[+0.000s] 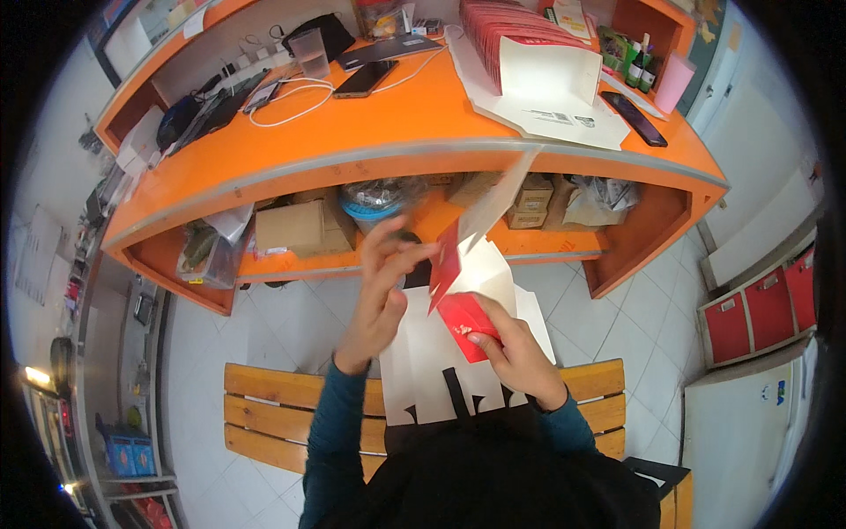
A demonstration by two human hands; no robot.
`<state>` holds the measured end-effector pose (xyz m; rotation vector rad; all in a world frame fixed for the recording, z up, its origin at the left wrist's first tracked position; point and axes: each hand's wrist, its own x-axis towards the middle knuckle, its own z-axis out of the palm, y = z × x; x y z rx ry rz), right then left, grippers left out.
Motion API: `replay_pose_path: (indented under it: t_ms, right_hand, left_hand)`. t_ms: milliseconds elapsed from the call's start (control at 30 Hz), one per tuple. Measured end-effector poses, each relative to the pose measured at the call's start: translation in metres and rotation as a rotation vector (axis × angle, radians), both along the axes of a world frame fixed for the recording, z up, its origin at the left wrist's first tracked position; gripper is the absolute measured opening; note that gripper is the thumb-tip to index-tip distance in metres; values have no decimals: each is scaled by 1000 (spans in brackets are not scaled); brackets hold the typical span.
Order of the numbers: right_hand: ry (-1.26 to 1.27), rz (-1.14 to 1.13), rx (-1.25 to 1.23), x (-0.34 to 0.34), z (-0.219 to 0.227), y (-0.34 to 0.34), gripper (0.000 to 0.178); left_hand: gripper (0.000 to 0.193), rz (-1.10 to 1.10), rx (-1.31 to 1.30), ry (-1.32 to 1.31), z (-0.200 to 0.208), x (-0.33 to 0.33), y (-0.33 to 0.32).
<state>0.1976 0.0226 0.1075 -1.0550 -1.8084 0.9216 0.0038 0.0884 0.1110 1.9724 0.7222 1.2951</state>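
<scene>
My right hand [520, 357] grips a red and white folding carton [464, 322], thumb on its red side. The carton's raised panel [498, 204] stands up toward the table edge and is blurred. My left hand [381, 295] is at the carton's left with its fingers spread. Its index fingertip is at the red flap [447, 264]; whether it presses there I cannot tell. Across my lap lies flat white carton board [414, 353] with notched edges, partly hidden by the carton and my right hand.
In front stands an orange table [397, 115] with a metal edge and a lower shelf of boxes. On top are a row of red cartons [502, 40], a white opened carton [551, 79], phones [366, 79] and a plastic cup [310, 55]. I sit on a slatted wooden bench [282, 414].
</scene>
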Motion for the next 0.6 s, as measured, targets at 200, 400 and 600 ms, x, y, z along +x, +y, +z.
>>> replay_pose_path:
  t_ms: [200,400,600]
  right_hand:
    - [-231,-68,200,18,4,1,40]
    - [-239,-283,-4,31,15,8,66]
    - [-293,-74,115,28,36,4,89]
  left_hand:
    - [19,-301,-92,134,18,3,19]
    - [19,-91,-221,-271,-3,23,-7]
    - [24,326,369,130,5,44,-27]
